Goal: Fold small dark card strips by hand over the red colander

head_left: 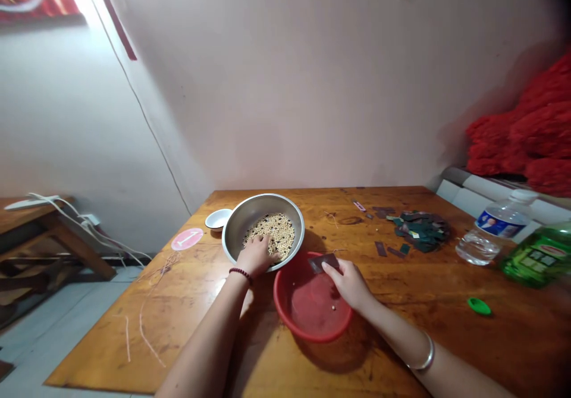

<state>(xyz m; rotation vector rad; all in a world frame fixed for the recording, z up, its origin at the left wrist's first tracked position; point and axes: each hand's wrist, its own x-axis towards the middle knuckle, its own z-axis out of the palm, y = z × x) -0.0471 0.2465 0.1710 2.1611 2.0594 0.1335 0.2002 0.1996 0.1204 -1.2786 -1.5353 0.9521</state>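
My left hand (257, 255) reaches into a steel bowl (232, 225) of small cream-coloured beads or beans (283, 228) with some dark ones among them. Its fingers are curled down into them, and the fingertips are hidden. My right hand (350, 282) pinches a dark brown, flat rectangular packet (324, 262) between thumb and fingers. The packet is above the rear rim of a red plastic bowl (289, 320), which stands just in front of the steel one. Only a couple of small pale pieces show inside the red bowl.
Behind the steel bowl's left side stands a small white bowl (217, 219). A round pink "1" sign (187, 239) and loose strings (141, 320) lie at left. To the right are dark packets (422, 231), a clear bottle (486, 228), a green bottle (537, 255) and a green cap (479, 306).
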